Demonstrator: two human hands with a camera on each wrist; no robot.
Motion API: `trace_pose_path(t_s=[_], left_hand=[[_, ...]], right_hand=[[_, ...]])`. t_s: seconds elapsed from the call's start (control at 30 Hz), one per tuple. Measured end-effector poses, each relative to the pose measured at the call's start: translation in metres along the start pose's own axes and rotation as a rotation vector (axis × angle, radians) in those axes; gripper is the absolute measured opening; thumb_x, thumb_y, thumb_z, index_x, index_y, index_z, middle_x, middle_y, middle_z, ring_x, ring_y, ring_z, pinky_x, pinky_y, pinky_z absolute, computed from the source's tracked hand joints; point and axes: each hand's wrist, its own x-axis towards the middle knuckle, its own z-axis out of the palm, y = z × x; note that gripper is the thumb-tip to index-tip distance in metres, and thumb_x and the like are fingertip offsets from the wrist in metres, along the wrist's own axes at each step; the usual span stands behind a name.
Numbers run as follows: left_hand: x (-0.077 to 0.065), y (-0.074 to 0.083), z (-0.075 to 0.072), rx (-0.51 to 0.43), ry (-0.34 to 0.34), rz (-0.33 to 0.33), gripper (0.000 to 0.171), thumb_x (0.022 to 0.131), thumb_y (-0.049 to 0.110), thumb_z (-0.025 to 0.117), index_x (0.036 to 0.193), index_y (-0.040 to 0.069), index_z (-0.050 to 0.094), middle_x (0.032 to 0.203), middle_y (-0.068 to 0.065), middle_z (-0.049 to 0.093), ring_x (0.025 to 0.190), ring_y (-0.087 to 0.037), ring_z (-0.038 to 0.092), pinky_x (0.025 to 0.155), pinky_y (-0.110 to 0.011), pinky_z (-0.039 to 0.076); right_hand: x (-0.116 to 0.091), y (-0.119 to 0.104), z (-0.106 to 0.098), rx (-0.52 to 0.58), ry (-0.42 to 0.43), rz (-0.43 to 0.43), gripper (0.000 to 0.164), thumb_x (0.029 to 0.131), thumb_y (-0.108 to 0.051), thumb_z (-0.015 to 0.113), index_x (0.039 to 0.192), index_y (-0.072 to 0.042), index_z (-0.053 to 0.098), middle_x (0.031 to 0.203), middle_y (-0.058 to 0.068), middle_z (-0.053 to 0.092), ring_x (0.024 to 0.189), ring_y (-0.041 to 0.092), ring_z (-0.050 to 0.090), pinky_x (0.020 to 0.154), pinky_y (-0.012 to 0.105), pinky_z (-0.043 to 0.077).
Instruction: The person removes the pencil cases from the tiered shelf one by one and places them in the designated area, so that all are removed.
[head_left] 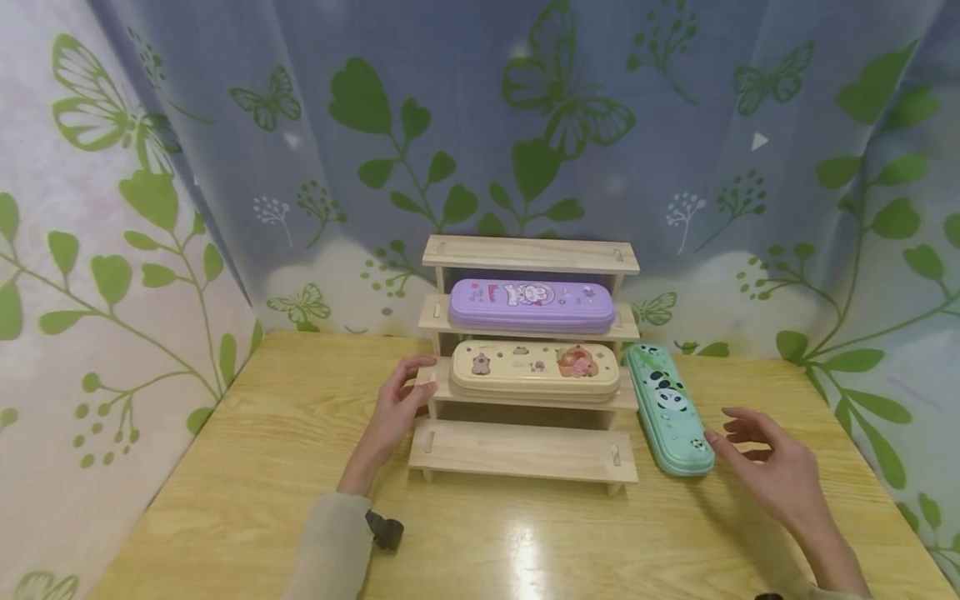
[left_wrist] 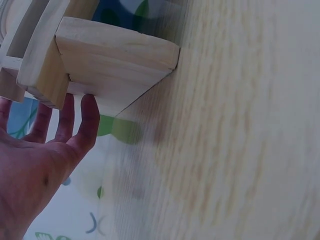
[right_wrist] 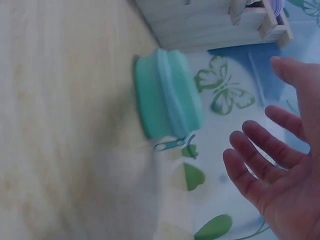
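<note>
Head view: mint case on the bench, right of the wooden rack.
I note the left grip holding the rack's left end; right grip loosely open, holding nothing, thumb just beside the mint case. Purple case and cream case on middle tiers. Left wrist: fingers bent at the rack's end. Right wrist: fingers spread near the mint case's zip pull.

Bright glare on tabletop, wrist views dimmer, softly blurred
</note>
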Motion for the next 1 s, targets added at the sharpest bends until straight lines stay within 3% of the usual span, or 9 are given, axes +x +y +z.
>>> trace_pose_path(t_s=[0.07,0.17,0.5,1.0], left_hand=[[0.000,0.000,0.000,-0.002,-0.001,0.002,0.039,0.100,0.011,0.057,0.139,0.013,0.054,0.141,-0.016,0.047,0.109,-0.024,0.061,0.098,-0.053,0.057],[0.001,0.000,0.001,-0.007,-0.009,0.007,0.038,0.101,0.011,0.057,0.139,0.013,0.054,0.139,-0.016,0.048,0.108,-0.023,0.061,0.098,-0.053,0.057],[0.000,0.000,0.003,-0.018,-0.007,0.006,0.038,0.101,0.009,0.055,0.139,0.011,0.054,0.138,-0.017,0.048,0.105,-0.020,0.062,0.099,-0.054,0.056],[0.000,0.000,0.001,-0.001,0.001,0.017,0.038,0.101,0.009,0.056,0.139,0.011,0.054,0.142,-0.016,0.049,0.108,-0.023,0.061,0.098,-0.049,0.057]], right_hand=[[0.002,-0.005,0.000,0.014,0.010,-0.031,0.042,0.089,-0.024,0.081,0.126,-0.010,0.068,0.095,-0.029,0.061,0.087,-0.016,0.056,0.067,0.005,0.050],[0.005,-0.015,0.001,0.050,0.005,-0.068,0.042,0.088,-0.020,0.081,0.126,-0.010,0.068,0.098,-0.036,0.058,0.090,-0.013,0.058,0.070,0.006,0.050],[0.010,-0.045,0.013,0.172,-0.001,-0.201,0.041,0.084,-0.003,0.081,0.123,-0.006,0.069,0.109,-0.032,0.063,0.095,-0.008,0.063,0.074,0.007,0.052],[0.025,-0.076,0.040,0.290,-0.018,-0.314,0.043,0.082,0.006,0.080,0.122,-0.007,0.069,0.115,-0.023,0.065,0.101,-0.005,0.063,0.080,0.011,0.054]])
